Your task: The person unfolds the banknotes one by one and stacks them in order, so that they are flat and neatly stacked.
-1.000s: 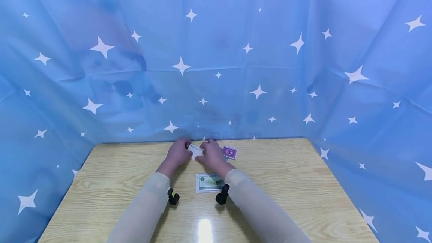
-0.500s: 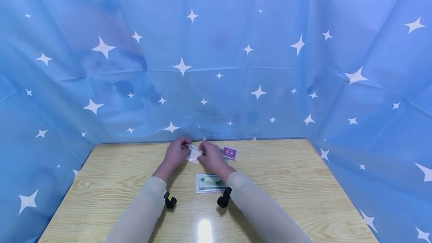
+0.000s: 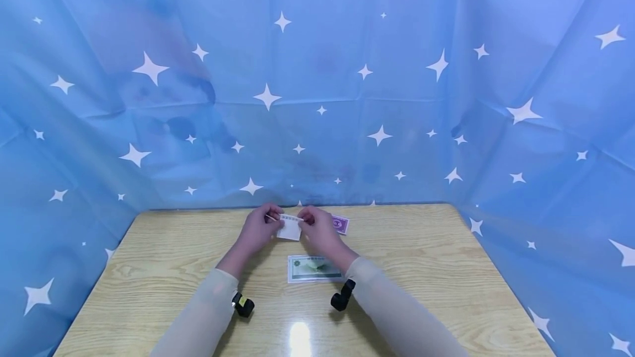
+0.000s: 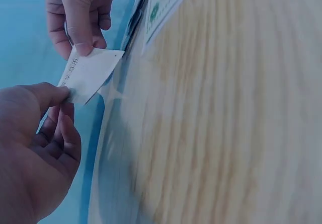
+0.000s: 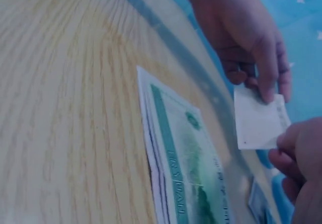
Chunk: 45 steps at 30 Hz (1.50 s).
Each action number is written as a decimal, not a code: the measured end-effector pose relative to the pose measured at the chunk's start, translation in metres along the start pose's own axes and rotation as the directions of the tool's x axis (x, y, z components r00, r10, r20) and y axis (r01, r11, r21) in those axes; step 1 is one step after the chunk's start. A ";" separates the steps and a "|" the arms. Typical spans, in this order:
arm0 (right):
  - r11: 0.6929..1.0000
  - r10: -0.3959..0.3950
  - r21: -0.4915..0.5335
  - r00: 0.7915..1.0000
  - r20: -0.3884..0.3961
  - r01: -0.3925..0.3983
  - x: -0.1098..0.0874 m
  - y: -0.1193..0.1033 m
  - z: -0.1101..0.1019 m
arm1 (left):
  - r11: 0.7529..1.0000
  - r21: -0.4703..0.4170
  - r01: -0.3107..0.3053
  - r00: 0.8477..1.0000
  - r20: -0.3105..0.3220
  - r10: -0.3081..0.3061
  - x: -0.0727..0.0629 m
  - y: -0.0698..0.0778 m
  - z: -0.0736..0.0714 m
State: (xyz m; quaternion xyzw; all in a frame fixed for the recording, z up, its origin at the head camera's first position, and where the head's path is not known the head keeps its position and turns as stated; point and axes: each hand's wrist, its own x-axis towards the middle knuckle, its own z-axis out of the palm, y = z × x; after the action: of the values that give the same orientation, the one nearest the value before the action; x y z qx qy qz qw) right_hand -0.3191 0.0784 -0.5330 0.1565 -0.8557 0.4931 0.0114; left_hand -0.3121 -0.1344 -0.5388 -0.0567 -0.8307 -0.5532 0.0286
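A small white paper card (image 3: pixel 290 227) with a row of printed characters along its upper edge is held between both hands, near the table's far edge. My left hand (image 3: pixel 258 228) pinches its left side between thumb and fingers. On the opposite side, my right hand (image 3: pixel 321 233) pinches the card near its upper corner. The left wrist view shows both thumbs lying on the card's pale face (image 4: pixel 93 73). A purple banknote (image 3: pixel 340 225) lies behind the right hand, partly hidden by it. Nearer to me is a stack of green banknotes (image 5: pixel 188 168), its right end close under the right wrist.
The wooden table (image 3: pixel 421 285) reaches back to a blue curtain (image 3: pixel 322 70) with white stars. A black wrist camera (image 3: pixel 243 304) hangs at the left sleeve, and another black camera (image 3: pixel 342 295) at the right one, close to the green notes.
The right hand has shifted to the right and now covers more of the purple banknote. The white card has turned straighter, and both forearms have spread slightly apart.
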 end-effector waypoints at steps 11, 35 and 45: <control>0.999 0.019 0.032 0.999 -0.029 -0.018 -0.017 -0.005 -0.020 | 0.999 -0.006 -0.051 0.996 0.072 0.051 -0.012 0.012 0.008; 0.983 0.051 0.173 0.999 0.019 -0.053 -0.057 0.009 -0.051 | 0.989 -0.144 -0.045 0.973 0.219 0.076 -0.035 0.019 0.033; 0.979 0.100 0.173 0.995 0.026 -0.103 -0.069 0.009 -0.058 | 0.976 -0.218 0.026 0.964 0.265 0.034 -0.046 0.025 0.041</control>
State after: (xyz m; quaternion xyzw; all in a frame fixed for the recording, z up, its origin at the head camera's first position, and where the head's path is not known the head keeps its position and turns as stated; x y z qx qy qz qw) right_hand -0.2637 0.1496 -0.5226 0.1169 -0.8162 0.5647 -0.0348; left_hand -0.2630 -0.0897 -0.5365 -0.1353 -0.7605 -0.6288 -0.0891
